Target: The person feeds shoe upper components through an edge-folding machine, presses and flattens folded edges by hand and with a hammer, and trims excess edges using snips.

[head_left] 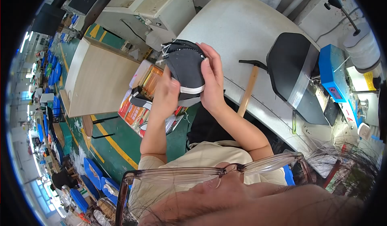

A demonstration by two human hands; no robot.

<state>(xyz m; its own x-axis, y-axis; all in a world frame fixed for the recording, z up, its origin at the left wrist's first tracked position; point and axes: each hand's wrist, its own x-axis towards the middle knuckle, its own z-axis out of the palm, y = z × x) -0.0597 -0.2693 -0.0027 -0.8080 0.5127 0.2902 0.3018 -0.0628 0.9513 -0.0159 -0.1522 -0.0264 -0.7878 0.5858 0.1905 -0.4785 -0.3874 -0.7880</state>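
Observation:
My left hand (pixel 166 95) and my right hand (pixel 213 78) hold a stack of black fabric pieces (pixel 184 66) between them, above the near corner of the white worktable (pixel 238 28). The stack has a rounded shape, a white band across its lower part and loose white threads at its upper left. My right hand wraps its right side, thumb on the front face. At the lower left edge, my left hand grips with bent fingers, slightly blurred. A hammer (pixel 247 89) with a wooden handle lies on the table, right of my right hand.
A colourful printed box (pixel 131 115) with dark and white strips on it stands at left, below a wooden board (pixel 102 80). On the table's right are a black panel (pixel 288 64), a blue box (pixel 332 70) and a thread cone (pixel 363 48). Blue chairs (pixel 93 171) stand farther left.

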